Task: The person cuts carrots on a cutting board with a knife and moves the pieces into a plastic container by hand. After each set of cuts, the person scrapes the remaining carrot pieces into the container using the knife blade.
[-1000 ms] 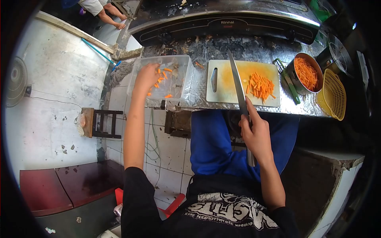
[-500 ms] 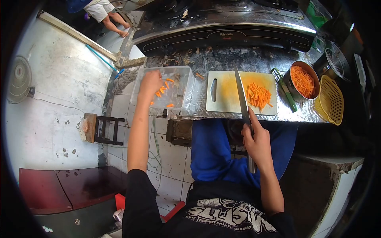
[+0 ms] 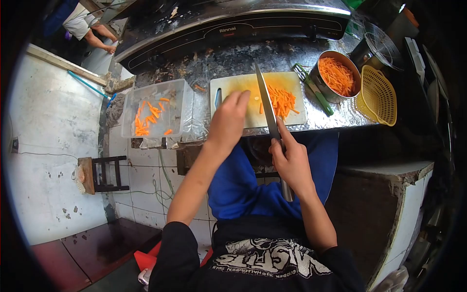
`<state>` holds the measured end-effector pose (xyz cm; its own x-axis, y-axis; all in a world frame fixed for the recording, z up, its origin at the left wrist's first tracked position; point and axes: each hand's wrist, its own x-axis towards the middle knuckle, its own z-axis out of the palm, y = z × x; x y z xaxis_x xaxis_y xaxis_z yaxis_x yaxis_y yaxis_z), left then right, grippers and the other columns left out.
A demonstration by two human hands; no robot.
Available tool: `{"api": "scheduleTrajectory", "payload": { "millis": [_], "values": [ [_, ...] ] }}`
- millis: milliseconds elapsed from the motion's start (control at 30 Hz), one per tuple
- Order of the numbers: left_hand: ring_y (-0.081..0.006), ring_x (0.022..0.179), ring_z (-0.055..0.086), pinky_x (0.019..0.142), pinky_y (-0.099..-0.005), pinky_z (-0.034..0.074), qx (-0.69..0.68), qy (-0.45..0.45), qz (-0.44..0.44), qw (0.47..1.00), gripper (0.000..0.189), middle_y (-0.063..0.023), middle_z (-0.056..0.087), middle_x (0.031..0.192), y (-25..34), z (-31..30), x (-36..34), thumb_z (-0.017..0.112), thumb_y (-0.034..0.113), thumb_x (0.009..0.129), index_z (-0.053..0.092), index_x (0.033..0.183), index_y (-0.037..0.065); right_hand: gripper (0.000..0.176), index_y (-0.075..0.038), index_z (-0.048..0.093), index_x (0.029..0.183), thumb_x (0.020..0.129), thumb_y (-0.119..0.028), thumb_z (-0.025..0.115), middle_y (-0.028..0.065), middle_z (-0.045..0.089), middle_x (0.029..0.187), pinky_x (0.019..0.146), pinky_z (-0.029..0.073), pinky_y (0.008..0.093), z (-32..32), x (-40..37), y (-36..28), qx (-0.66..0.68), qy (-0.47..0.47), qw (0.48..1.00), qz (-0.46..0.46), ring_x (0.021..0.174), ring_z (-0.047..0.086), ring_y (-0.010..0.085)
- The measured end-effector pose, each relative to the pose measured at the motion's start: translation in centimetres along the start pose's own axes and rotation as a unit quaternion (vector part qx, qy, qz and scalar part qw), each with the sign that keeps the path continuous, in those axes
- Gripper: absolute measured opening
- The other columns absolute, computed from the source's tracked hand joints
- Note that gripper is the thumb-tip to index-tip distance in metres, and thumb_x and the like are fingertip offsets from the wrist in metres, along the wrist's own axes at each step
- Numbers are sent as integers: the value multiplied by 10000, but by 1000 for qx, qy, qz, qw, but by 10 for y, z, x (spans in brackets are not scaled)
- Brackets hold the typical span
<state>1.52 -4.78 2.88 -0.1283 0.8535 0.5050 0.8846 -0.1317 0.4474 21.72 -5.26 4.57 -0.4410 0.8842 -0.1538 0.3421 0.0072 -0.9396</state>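
Two-handed work at a foil-covered counter (image 3: 343,113), seen from above. Closed around the handle, in the right hand (image 3: 293,165): the knife (image 3: 266,97), blade aimed away from the body and slanted across the board (image 3: 297,83), index finger laid forward, probably for control of the edge. Over the left part of the board, near the blade: the left hand (image 3: 228,119), fingers bent and partly bunched, nothing plainly held; too blurred to tell of a small piece between the fingertips, or of contact with the board. On the right part of the board, beside the blade: a heap of carrot sticks (image 3: 283,101), apparently gathered there to leave more bare surface on the left. To the left of the board: a clear box (image 3: 187,108) with loose carrot pieces (image 3: 154,111) on its bottom, likely so placed for easy reach by the left hand. To the right: a green-handled tool (image 3: 319,97), flat on the foil, then a pot (image 3: 316,86) of shredded carrot (image 3: 336,74) and a yellow basket (image 3: 392,92), seemingly set clear of the blade. Beyond the board: the stove (image 3: 228,34).
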Motion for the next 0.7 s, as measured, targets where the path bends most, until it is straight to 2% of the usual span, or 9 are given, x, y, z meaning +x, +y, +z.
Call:
{"api": "scheduleTrajectory", "payload": {
  "millis": [167, 300, 433, 500, 700],
  "values": [
    [-351, 937, 669, 831, -409, 544, 16, -68, 4, 998, 275, -169, 700, 1050, 8, 19, -15, 698, 16, 859, 682, 1130, -22, 499, 33, 458, 1445, 962, -50, 558, 282, 634, 761, 654, 514, 393, -6, -5, 7, -12, 0, 1000, -15, 697, 697, 381],
    [-338, 963, 679, 854, -382, 546, -79, -32, -25, 996, 335, -170, 691, 1120, -3, 12, -15, 736, 50, 857, 690, 1187, 16, 514, 31, 437, 1458, 963, -41, 553, 291, 634, 762, 638, 511, 410, -4, -4, 8, -10, -2, 1000, -23, 690, 688, 402],
    [-311, 991, 676, 860, -365, 544, -55, -69, -33, 996, 306, -144, 678, 1112, -21, 6, -11, 758, 72, 851, 717, 1147, 10, 542, 38, 405, 1474, 959, -32, 556, 292, 624, 746, 619, 504, 442, 1, -4, -3, -30, -32, 999, 2, 672, 674, 414],
    [-293, 992, 672, 860, -360, 541, -70, -73, -51, 994, 280, -129, 673, 1093, -23, 9, -12, 766, 81, 847, 733, 1114, 3, 569, 49, 372, 1486, 955, -29, 561, 291, 613, 732, 608, 494, 476, 9, -3, 5, -82, -12, 993, -86, 653, 665, 416],
    [-243, 964, 676, 849, -332, 533, -113, -63, -113, 985, 251, -107, 677, 1074, -27, 14, -13, 779, 83, 841, 760, 1081, 14, 679, 142, 255, 1495, 908, 13, 571, 269, 610, 671, 617, 514, 531, 28, 2, 12, -152, -12, 979, -137, 601, 628, 430]
  ]
}}
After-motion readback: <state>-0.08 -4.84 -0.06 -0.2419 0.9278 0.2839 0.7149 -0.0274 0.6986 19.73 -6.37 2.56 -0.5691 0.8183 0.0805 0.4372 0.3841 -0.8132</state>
